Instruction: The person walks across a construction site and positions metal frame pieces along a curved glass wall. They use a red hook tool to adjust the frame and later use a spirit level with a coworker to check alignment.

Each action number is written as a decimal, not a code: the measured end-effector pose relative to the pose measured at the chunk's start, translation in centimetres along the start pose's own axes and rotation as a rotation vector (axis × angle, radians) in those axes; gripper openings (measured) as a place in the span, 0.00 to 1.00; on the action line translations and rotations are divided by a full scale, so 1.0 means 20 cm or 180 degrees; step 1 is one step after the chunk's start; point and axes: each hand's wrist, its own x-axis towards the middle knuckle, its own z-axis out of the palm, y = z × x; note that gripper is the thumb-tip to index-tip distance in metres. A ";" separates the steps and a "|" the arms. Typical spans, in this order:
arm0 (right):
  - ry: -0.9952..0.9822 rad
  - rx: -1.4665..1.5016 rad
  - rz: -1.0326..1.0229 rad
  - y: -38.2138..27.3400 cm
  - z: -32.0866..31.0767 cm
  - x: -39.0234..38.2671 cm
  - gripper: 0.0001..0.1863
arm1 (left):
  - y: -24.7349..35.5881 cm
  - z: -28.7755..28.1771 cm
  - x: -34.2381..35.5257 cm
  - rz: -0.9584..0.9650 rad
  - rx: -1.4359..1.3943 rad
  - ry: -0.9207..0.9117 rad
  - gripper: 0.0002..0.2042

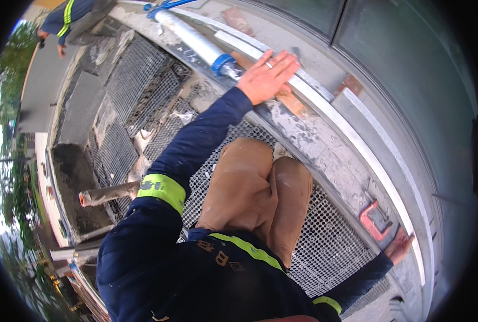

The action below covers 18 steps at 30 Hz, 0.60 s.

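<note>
My left hand (268, 77) lies palm down across a long white strip (351, 129), its fingers stretched out and a ring on one of them. Under and beside that palm is a piece of wood (291, 102). A caulking gun (190, 40) with a silver barrel and blue end caps rests on the ledge, its tip close to my left wrist. Farther down the same strip, my right hand (399, 247) touches it with fingers extended; part of this hand is hard to see. Close by lies a red C-clamp (374, 220).
I kneel on black perforated matting (330, 241) beside the dusty ledge (324, 145). Glass panels (399, 59) rise beyond the strip. Stacked grid mats (137, 75) and a pipe (110, 193) are on the left. Another person (70, 21) bends over at the far left.
</note>
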 end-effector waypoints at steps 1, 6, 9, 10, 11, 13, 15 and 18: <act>-0.0214 0.0028 -0.0027 0.00 -0.01 -0.01 0.20 | -0.01 0.00 0.01 0.0062 0.0014 -0.0038 0.27; -0.0003 0.0055 -0.0119 0.01 0.02 -0.01 0.21 | -0.06 -0.03 0.07 0.0405 -0.0077 -0.0357 0.28; 0.0183 0.0027 -0.0173 0.02 0.03 -0.02 0.22 | -0.08 -0.05 0.09 0.0464 -0.0341 -0.0426 0.27; 0.0185 0.0038 -0.0166 0.02 0.03 -0.02 0.22 | -0.08 -0.05 0.10 0.0472 -0.0371 -0.0537 0.27; 0.0249 0.0028 -0.0173 0.02 0.02 -0.02 0.22 | -0.08 -0.06 0.10 0.0474 -0.0425 -0.0488 0.27; 0.0158 -0.0016 -0.0232 0.03 0.00 -0.01 0.22 | -0.08 -0.06 0.11 0.0475 -0.0468 -0.0519 0.26; 0.0260 -0.0048 -0.0226 0.03 -0.02 0.00 0.22 | -0.07 -0.07 0.11 0.0451 -0.0503 -0.0535 0.25; 0.0208 -0.0084 -0.0249 0.04 -0.04 0.01 0.23 | -0.07 -0.06 0.11 0.0449 -0.0486 -0.0487 0.25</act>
